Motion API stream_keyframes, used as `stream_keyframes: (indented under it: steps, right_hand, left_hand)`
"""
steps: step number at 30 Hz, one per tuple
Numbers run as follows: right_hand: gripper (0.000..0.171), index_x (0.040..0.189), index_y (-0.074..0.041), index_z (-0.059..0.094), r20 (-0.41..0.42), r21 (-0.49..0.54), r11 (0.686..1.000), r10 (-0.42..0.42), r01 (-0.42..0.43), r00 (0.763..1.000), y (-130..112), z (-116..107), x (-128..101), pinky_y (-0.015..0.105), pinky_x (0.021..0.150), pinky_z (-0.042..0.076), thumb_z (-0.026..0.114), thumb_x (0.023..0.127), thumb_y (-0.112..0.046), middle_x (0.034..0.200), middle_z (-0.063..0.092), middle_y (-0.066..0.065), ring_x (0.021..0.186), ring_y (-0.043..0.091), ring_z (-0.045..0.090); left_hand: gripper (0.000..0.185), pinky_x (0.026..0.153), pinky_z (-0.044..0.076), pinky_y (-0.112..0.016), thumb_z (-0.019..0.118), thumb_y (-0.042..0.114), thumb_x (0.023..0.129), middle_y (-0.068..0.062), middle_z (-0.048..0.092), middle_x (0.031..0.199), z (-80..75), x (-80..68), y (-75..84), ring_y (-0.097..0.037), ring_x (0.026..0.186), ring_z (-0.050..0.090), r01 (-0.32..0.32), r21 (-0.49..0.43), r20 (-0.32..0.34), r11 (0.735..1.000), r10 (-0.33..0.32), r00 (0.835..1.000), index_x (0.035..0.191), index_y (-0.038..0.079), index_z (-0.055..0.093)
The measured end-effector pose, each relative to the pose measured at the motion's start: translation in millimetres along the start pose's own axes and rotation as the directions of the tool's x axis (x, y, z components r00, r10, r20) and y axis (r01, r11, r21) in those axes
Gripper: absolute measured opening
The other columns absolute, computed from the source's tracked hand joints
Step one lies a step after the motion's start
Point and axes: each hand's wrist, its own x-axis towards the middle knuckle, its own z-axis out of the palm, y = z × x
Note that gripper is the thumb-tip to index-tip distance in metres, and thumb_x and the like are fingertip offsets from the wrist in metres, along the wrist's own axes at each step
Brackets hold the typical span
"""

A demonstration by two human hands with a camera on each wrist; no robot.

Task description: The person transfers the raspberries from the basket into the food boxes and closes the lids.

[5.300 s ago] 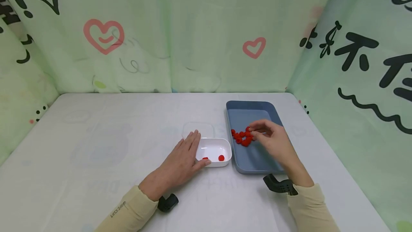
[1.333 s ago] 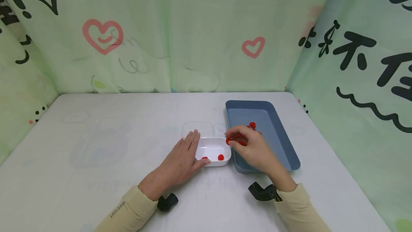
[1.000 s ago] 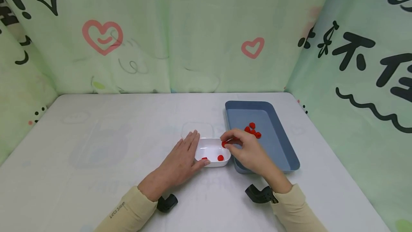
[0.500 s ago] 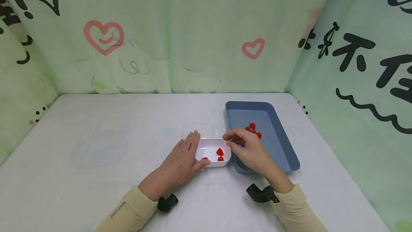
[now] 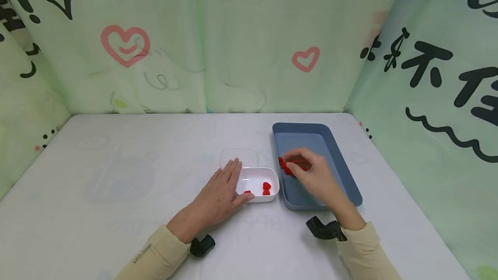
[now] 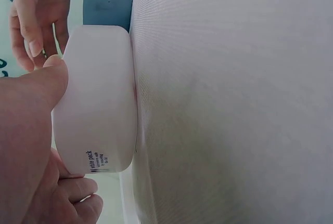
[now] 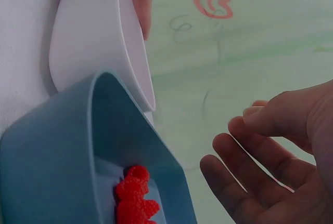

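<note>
The left hand (image 5: 219,195) lies against the left side of the white box (image 5: 258,183), fingers nearly straight and the thumb pressed to the near wall; it steadies the box without closing around it. The box sits on the tabletop (image 5: 136,176), just left of the blue tray (image 5: 344,176), with 3 red berries (image 5: 266,187) inside. A clear lid (image 5: 239,157) lies flat behind the box. The right hand (image 5: 313,176) hovers over the tray, fingers loosely spread and slightly bent, holding nothing in the right wrist view. Its fingertips (image 5: 288,159) are just above a small cluster of red berries (image 7: 134,195) on the tray floor near the tray's left wall.
</note>
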Motion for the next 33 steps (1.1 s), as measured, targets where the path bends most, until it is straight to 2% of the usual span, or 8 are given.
stream_keyframes:
  steps: [5,10,17,26,33]
  right_hand:
    - [0.017,0.113,-0.007,0.068,-0.042,-0.091,0.995,0.047,-0.051,0.998,0,-15,-2,0.018,0.082,0.054,0.063,0.096,-0.009,0.11,0.071,0.008,0.095,0.009,0.064]
    - [0.018,0.114,-0.007,0.067,-0.077,-0.117,0.99,0.072,-0.081,0.994,6,-25,-1,0.014,0.08,0.053,0.061,0.098,-0.011,0.111,0.07,0.008,0.096,0.012,0.065]
    - [0.018,0.114,-0.007,0.068,-0.114,-0.138,0.985,0.084,-0.099,0.99,15,-30,-1,0.008,0.082,0.05,0.062,0.097,-0.012,0.112,0.071,0.009,0.096,-0.003,0.06]
    - [0.019,0.114,-0.003,0.068,-0.127,-0.162,0.975,0.132,-0.152,0.983,24,-32,-1,0.003,0.081,0.046,0.06,0.097,-0.008,0.114,0.07,0.014,0.105,0.025,0.064]
    - [0.019,0.113,-0.001,0.067,-0.134,-0.191,0.966,0.149,-0.173,0.98,31,-33,-2,0.003,0.08,0.046,0.061,0.096,-0.006,0.112,0.07,0.015,0.106,0.027,0.065]
  left_hand:
    - [0.087,0.123,0.023,-0.051,0.052,0.056,0.098,-0.015,0.024,0.164,0.1,0.1,0.0,-0.029,0.153,0.021,-0.006,0.01,-0.003,1.0,0.006,1.0,0.156,-0.002,0.022]
    - [0.087,0.123,0.024,-0.051,0.051,0.056,0.098,-0.015,0.024,0.164,-0.3,-0.2,-0.2,-0.029,0.153,0.021,-0.007,0.013,-0.009,1.0,0.007,1.0,0.156,-0.002,0.022]
    - [0.086,0.123,0.023,-0.05,0.052,0.055,0.098,-0.014,0.024,0.164,-1.2,-0.4,0.6,-0.029,0.153,0.021,0.002,0.011,0.0,1.0,-0.002,1.0,0.156,-0.001,0.022]
    - [0.087,0.123,0.023,-0.051,0.053,0.055,0.097,-0.015,0.024,0.164,-0.5,-1.2,-0.2,-0.03,0.153,0.021,0.004,0.006,0.005,1.0,-0.005,1.0,0.156,-0.002,0.021]
    - [0.086,0.122,0.024,-0.051,0.054,0.053,0.097,-0.017,0.025,0.163,-0.4,-1.2,-0.4,-0.031,0.153,0.022,-0.004,-0.004,-0.007,1.0,0.004,1.0,0.155,-0.003,0.022]
